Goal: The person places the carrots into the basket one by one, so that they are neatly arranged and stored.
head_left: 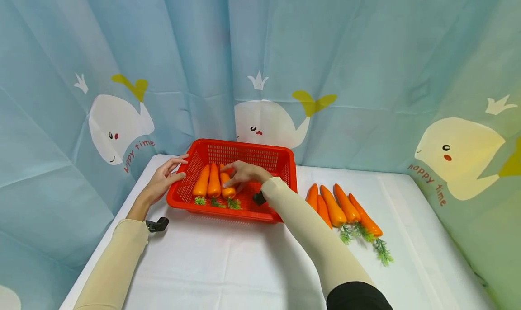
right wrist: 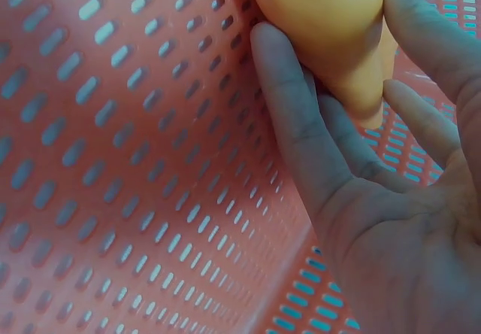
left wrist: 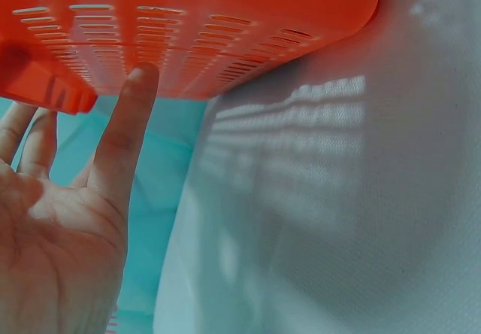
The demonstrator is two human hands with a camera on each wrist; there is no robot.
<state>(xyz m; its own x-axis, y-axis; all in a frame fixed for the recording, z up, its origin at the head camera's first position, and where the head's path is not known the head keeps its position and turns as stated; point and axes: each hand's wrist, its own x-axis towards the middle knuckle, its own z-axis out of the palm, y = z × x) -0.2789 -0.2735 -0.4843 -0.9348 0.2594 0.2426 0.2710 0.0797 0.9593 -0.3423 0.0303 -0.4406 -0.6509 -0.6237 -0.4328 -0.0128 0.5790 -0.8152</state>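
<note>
A red plastic basket (head_left: 228, 213) with slotted walls stands near the table's back left. Inside it, two carrots (head_left: 201, 183) with green tops lie side by side at the left, and a third carrot (head_left: 229, 192) lies beside them. My right hand (head_left: 244, 172) reaches into the basket and holds this third carrot between thumb and fingers. The right wrist view has its rounded orange end (right wrist: 323, 10) between the fingers. At the basket's left side, my left hand (head_left: 163, 179) touches the rim and outer wall with straight fingers; in the left wrist view one finger (left wrist: 131, 123) meets the slotted wall.
Several more carrots (head_left: 333, 206) with leafy green tops lie in a group on the white-covered table (head_left: 195, 265), right of the basket. My right forearm crosses between them and the basket. A blue whale-print curtain (head_left: 350, 52) hangs close behind the basket.
</note>
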